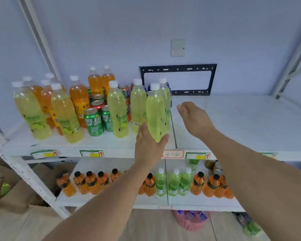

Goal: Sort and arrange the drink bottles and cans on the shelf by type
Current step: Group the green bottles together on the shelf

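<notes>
Along the upper shelf [233, 119], from nine o'clock to centre, the drinks stand mixed: orange bottles [79, 100] among yellow-green ones, green cans [93, 122] wedged between. Her left hand [149, 145] curls its fingers round the base of one yellow-green bottle [155, 112], lifted near the panel seam. Just beside it, at three o'clock, the right hand [195, 117] hovers with fingers loose, holding nothing. Sorting looks barely begun, I'd judge; the right half bears no drinks yet.

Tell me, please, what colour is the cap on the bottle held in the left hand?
White, on the yellow-green bottle; the head view shows it clearly.
</notes>
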`<action>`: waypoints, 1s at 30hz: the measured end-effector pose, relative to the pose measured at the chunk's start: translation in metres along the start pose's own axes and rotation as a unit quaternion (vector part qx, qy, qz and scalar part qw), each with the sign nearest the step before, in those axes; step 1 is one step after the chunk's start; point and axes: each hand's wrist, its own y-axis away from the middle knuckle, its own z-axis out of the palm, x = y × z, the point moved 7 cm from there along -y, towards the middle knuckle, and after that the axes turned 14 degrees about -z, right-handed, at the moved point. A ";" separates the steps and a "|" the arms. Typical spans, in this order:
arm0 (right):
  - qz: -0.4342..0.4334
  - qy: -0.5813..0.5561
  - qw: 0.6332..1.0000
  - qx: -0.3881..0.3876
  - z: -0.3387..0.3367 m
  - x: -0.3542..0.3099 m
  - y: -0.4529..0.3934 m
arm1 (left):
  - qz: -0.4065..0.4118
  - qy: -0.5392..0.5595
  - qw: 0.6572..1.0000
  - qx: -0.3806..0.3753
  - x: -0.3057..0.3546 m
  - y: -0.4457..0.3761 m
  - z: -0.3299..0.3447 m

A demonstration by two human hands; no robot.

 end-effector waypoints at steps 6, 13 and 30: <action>0.026 -0.247 0.965 -0.082 0.047 0.041 -0.072 | -0.085 0.119 0.988 0.048 -0.009 -0.034 0.033; 0.020 -0.387 0.908 -0.161 0.100 0.073 -0.103 | -0.095 0.160 0.981 0.054 -0.014 -0.058 0.035; 0.181 -0.395 0.895 0.096 0.002 0.144 -0.030 | -0.065 0.369 0.903 -0.211 0.057 0.010 0.087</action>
